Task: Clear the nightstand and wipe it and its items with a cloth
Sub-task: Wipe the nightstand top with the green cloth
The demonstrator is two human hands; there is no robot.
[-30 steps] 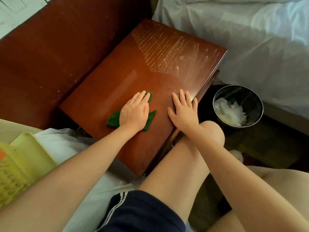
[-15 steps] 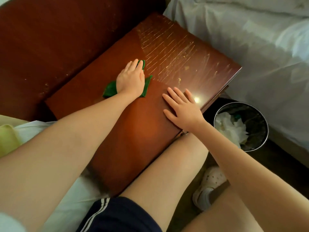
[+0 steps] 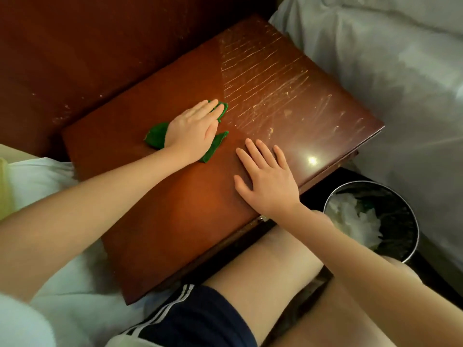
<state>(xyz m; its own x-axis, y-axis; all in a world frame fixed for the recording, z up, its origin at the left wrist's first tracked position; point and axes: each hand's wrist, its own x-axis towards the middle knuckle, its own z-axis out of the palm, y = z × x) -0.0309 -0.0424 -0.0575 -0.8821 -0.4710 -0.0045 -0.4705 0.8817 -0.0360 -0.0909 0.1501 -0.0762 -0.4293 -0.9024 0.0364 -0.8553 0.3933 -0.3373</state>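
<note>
The red-brown wooden nightstand (image 3: 288, 96) fills the middle of the head view, its top bare and streaked with pale scratch marks on the far right half. A green cloth (image 3: 155, 136) lies flat on the top, left of centre. My left hand (image 3: 194, 128) presses on the cloth with straight fingers pointing up and right. My right hand (image 3: 266, 181) rests flat on the wood near the front edge, fingers spread, holding nothing.
A round metal waste bin (image 3: 411, 221) with white crumpled paper stands on the floor right of the nightstand. A bed with white sheets (image 3: 388, 58) lies beyond it. A dark wooden panel (image 3: 87, 46) backs the nightstand. White bedding (image 3: 37, 181) sits at left. My bare knees are below.
My left hand has slid the green cloth away from me across the top, towards the scratched area. My right hand has stayed flat near the front edge.
</note>
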